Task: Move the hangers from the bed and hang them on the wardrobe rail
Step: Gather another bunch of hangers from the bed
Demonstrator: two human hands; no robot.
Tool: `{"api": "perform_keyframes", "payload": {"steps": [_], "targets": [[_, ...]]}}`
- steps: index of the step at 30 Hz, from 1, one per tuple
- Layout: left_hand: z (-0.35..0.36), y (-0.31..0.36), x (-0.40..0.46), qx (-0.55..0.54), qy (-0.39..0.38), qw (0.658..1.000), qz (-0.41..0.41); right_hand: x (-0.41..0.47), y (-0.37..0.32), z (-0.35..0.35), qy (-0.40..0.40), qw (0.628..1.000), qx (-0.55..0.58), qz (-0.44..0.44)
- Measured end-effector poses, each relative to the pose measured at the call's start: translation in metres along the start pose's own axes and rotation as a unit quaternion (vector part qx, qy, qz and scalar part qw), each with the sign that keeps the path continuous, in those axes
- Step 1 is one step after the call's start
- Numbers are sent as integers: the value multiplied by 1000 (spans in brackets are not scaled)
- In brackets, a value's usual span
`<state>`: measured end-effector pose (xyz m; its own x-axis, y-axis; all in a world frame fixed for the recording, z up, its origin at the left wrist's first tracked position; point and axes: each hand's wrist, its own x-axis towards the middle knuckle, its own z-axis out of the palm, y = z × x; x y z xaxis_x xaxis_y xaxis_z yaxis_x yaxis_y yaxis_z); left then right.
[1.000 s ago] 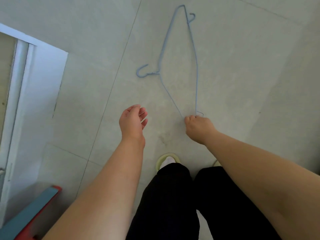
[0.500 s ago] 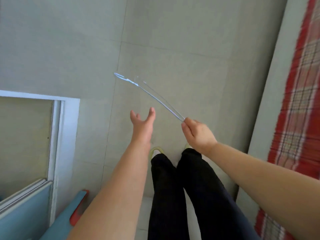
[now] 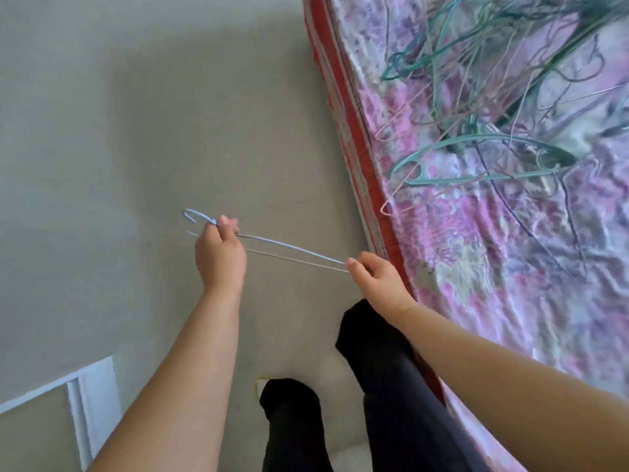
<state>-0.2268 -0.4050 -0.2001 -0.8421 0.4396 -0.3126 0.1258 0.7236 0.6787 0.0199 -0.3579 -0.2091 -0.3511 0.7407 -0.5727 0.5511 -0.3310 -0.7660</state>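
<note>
1. Head view: one pale blue wire hanger (image 3: 289,248) is held edge-on above the floor (image 3: 136,131), beside the bed (image 3: 510,267), between two hands.
2. The left hand (image 3: 220,255) grips it just below the hook, fingers (image 3: 227,223) curled round the wire; the right hand (image 3: 377,277) pinches the far corner between thumb and fingers.
3. On the bed's pink floral sheet lies a tangled heap of green and pink hangers (image 3: 483,97), too knotted and blurred to count, well apart from both hands.

left hand (image 3: 220,257) now gripping hanger (image 3: 289,248)
</note>
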Motion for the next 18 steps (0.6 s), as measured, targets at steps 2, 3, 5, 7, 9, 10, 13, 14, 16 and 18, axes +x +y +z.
{"api": "perform_keyframes", "payload": {"steps": [2,3,5,7,9,10,13,14,16,18], "targets": [[35,49,-16,51,27,995,83,15,0,-45,42,998,31,24],[54,74,-25,66,32,991,115,25,1,-69,68,996,48,33],[94,118,-41,98,14,982,163,45,5,-119,123,986,93,63],[132,153,-53,133,-13,973,188,62,12,-167,161,970,156,98],[164,182,-63,161,-32,967,194,77,17,-210,199,952,202,113],[179,195,-68,166,-39,966,196,84,19,-228,221,944,216,114],[219,225,-81,162,-80,961,208,104,27,-267,274,928,228,113],[232,233,-86,159,-100,960,206,109,31,-276,289,924,222,119],[257,245,-92,143,-133,964,182,114,39,-290,318,916,206,134],[279,256,-94,136,-153,968,146,117,49,-298,328,916,184,142]]}}
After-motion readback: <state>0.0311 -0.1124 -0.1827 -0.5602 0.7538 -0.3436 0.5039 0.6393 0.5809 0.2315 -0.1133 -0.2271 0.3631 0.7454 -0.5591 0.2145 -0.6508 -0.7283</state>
